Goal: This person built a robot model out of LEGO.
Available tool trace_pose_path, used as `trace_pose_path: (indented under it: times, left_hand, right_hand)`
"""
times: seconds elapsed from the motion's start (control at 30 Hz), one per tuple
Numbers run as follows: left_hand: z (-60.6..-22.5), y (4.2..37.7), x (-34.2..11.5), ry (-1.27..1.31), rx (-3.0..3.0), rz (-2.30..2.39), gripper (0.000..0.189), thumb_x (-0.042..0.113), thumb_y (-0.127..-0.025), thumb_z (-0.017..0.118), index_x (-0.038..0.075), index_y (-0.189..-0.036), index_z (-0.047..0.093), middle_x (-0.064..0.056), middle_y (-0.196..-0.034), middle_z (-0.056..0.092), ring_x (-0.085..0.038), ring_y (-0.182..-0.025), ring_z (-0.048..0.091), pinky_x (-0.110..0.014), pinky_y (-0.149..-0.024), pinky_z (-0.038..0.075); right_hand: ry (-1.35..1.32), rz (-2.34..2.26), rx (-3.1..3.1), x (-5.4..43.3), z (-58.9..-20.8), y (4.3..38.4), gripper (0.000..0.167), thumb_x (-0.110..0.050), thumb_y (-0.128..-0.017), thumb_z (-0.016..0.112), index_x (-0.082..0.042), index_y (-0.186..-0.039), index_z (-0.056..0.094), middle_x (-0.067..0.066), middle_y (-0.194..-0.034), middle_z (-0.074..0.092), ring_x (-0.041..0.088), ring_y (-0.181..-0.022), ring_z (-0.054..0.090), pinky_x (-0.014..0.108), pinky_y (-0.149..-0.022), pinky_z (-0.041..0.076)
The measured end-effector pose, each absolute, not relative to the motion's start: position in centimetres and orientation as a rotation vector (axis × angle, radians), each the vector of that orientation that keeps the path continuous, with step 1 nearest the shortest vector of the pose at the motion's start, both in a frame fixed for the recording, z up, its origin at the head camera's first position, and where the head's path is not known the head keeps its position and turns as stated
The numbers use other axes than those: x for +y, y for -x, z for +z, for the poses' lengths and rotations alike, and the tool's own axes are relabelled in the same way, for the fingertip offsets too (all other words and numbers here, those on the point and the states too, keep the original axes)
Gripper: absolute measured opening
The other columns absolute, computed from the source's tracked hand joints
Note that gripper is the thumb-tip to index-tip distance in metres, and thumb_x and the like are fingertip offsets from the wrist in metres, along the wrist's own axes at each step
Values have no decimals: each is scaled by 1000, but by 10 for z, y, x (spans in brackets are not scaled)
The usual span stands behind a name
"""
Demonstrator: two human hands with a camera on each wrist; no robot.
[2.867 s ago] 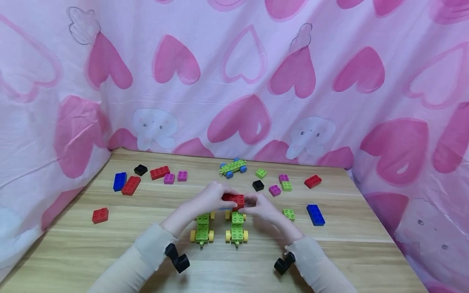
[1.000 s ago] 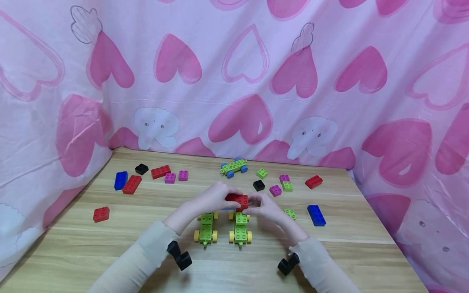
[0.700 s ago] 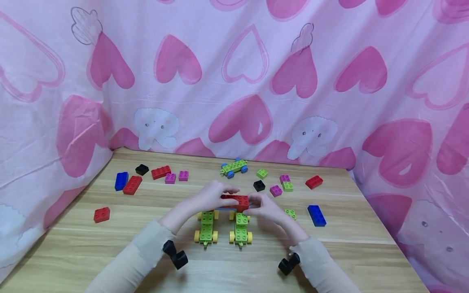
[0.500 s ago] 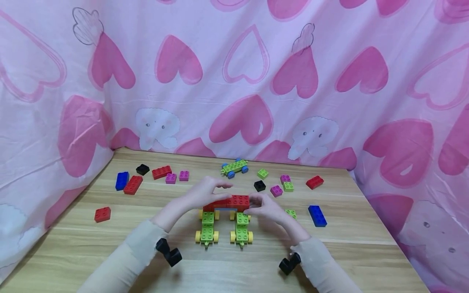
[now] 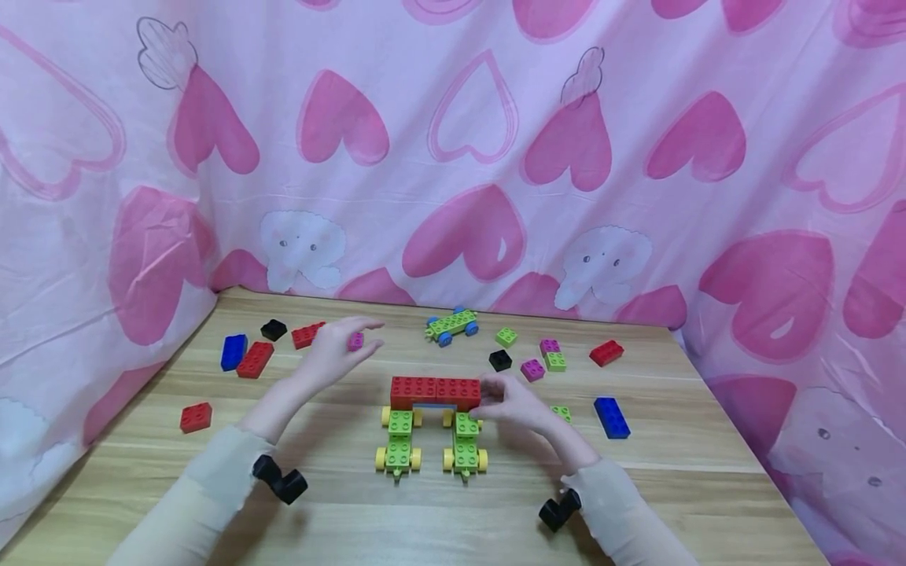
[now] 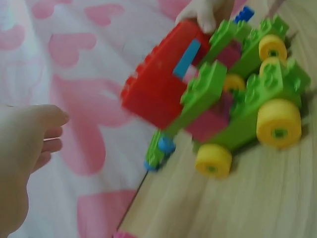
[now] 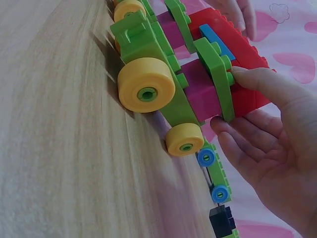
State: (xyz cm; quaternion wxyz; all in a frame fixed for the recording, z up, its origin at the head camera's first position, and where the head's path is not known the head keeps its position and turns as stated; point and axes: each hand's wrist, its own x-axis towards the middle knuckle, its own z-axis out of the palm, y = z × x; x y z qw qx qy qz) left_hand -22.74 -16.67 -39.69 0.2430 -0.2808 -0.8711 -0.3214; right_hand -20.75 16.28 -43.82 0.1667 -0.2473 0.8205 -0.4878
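A building-brick model stands mid-table, its two red bricks (image 5: 435, 391) lying end to end across two green wheeled bases (image 5: 465, 452) with yellow wheels. Magenta bricks (image 7: 197, 88) and green plates (image 7: 218, 79) join bases and red bricks, and a blue piece (image 7: 217, 42) spans between. My right hand (image 5: 515, 402) holds the model's right end; in the right wrist view the thumb lies at the green plate and red brick, fingers curled at the other side. My left hand (image 5: 338, 354) is apart from the model, up and left, thumb and fingers spread around nothing, overlapping a magenta brick (image 5: 356, 341).
Red, blue, black and magenta bricks lie at the left, among them a red brick (image 5: 196, 417) and a blue brick (image 5: 233, 352). A green base with blue wheels (image 5: 451, 324) stands at the back. A blue brick (image 5: 612, 417) lies right. A heart-patterned curtain (image 5: 463, 232) encloses the table.
My left hand has let go of the red bricks and moved left and back over the table, uncovering both. The right hand stays at the model's right end.
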Motion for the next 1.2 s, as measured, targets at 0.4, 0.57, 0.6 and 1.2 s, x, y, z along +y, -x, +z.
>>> trace_pose_path:
  times: [0.4, 0.57, 0.6, 1.2]
  left_hand:
    - [-418, 227, -221, 355, -2385, -863, 39, 1, -81, 75, -5, -118, 65, -28, -117, 66, -45, -110, 61, -59, -92, 49]
    - [-432, 227, -238, 270, -2405, -862, 46, 2, -79, 77, -5, -122, 62, -29, -120, 63, -47, -110, 59, -60, -93, 47]
    - [-434, 227, -241, 258, -2409, -858, 47, 2, -78, 77, -5, -122, 61, -29, -120, 63, -48, -110, 58, -61, -93, 46]
    - [-442, 237, -294, 161, -2536, -863, 66, 5, -79, 77, -14, -133, 45, -39, -131, 48, -55, -122, 43, -66, -102, 35]
  right_hand:
    - [771, -1396, 2413, 162, -430, 211, 51, -21, -84, 77, -3, -128, 60, 13, -125, 65, 29, -120, 60, 44, -105, 47]
    - [791, -1423, 2428, 157, -425, 211, 52, -23, -83, 78, -4, -128, 61, 11, -129, 64, 29, -124, 57, 49, -108, 43]
    - [799, -1427, 2428, 156, -424, 211, 52, -23, -84, 78, -4, -128, 60, 11, -129, 64, 29, -125, 57, 49, -108, 43]
    - [951, -1257, 2520, 126, -400, 215, 47, -27, -83, 78, -10, -124, 66, 8, -123, 68, 24, -118, 61, 46, -104, 47]
